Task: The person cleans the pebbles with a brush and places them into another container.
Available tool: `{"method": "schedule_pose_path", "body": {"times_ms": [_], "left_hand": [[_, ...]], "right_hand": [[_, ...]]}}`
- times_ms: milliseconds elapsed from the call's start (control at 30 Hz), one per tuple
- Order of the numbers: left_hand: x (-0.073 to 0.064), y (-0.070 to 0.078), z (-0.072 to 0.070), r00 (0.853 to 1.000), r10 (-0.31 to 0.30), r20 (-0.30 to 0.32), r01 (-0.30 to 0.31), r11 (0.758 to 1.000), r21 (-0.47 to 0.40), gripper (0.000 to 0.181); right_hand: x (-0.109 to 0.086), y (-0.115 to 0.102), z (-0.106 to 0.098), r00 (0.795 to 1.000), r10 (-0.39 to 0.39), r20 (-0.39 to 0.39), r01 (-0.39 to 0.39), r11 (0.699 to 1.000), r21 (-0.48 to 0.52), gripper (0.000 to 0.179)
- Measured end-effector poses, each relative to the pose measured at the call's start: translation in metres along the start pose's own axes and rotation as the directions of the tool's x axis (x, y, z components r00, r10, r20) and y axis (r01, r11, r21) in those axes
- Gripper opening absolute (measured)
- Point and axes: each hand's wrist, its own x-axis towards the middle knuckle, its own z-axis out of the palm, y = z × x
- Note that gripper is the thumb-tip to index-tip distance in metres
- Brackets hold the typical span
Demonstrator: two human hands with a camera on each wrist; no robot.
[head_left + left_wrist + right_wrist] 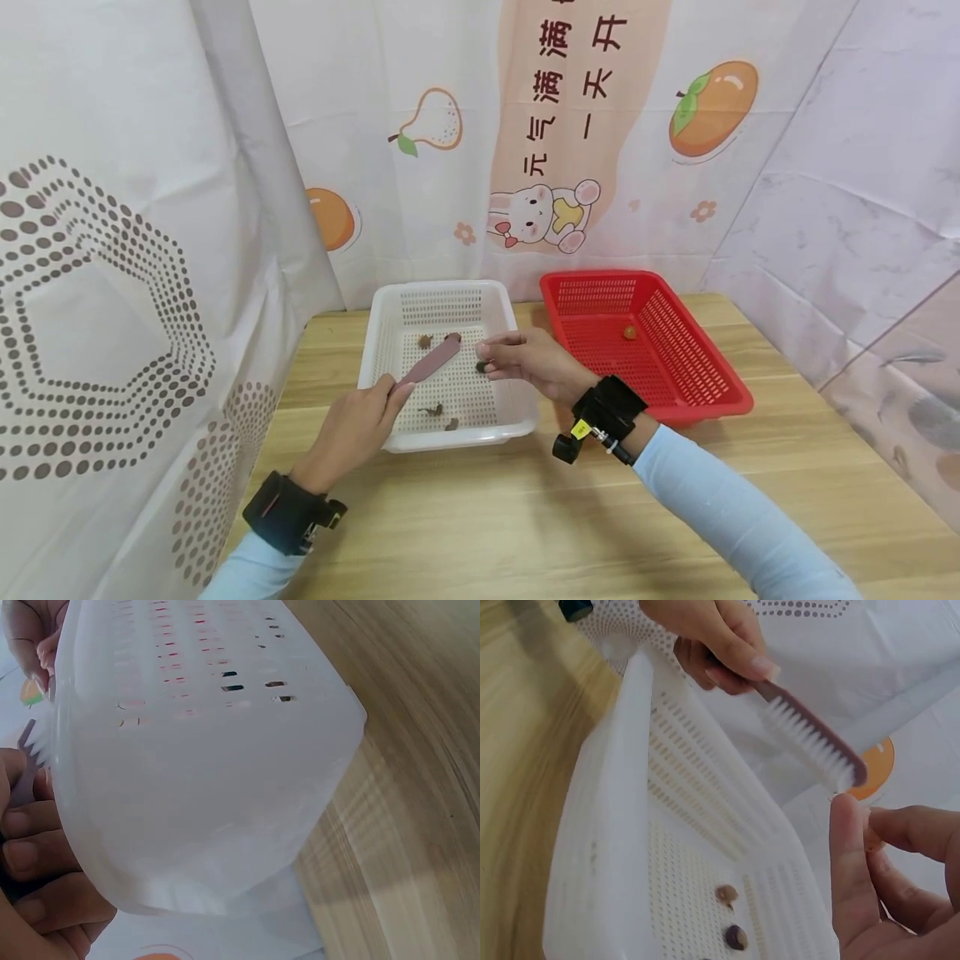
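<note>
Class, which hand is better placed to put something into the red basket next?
Probably the right hand: it pinches a small piece and is nearer the red basket, while the left hand holds the brush.

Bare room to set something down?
Tabletop on the wearer's side of the white basket, between the sleeves; red basket floor left of its round item. Crowded: over the white basket, with left hand, brush, right hand, small pieces.

In the head view, the first basket (461,438) stands on the table (457,525) at centre, the second basket (712,408) at centre right, a curtain (427,208) behind both. The brush (433,363), in the left hand (351,429) and left of the right hand (538,364), is above the first basket; small lumps (425,342) lie inside, one in the second.
</note>
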Motion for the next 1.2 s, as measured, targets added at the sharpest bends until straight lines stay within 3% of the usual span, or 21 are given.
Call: {"method": "schedule_pose_path", "body": {"times_ms": [133,233,633,967,1200], "left_hand": [[-0.003,-0.003,0.0,1.0,-0.003,0.008,0.002,1.0,0.014,0.031],[-0.003,-0.004,-0.001,1.0,-0.016,0.012,0.016,1.0,0.009,0.032],[-0.006,-0.01,-0.001,0.998,-0.051,0.03,0.05,0.998,0.026,0.034],[-0.006,-0.015,0.0,0.999,-0.042,0.007,0.042,0.999,0.023,0.034],[-0.008,-0.017,0.0,0.997,-0.077,0.027,0.076,0.997,0.013,0.036]], "right_hand": [[-0.005,-0.001,-0.011,0.998,-0.045,-0.032,0.038,0.981,-0.19,0.031],[-0.008,-0.002,-0.021,0.997,-0.061,-0.044,0.047,0.964,-0.262,0.035],[-0.022,-0.006,-0.066,0.992,-0.037,-0.123,0.002,0.962,-0.273,0.035],[-0.034,-0.007,-0.102,0.982,-0.039,-0.184,-0.036,0.922,-0.387,0.047],[-0.038,-0.009,-0.117,0.975,-0.03,-0.22,-0.06,0.917,-0.394,0.047]]}}
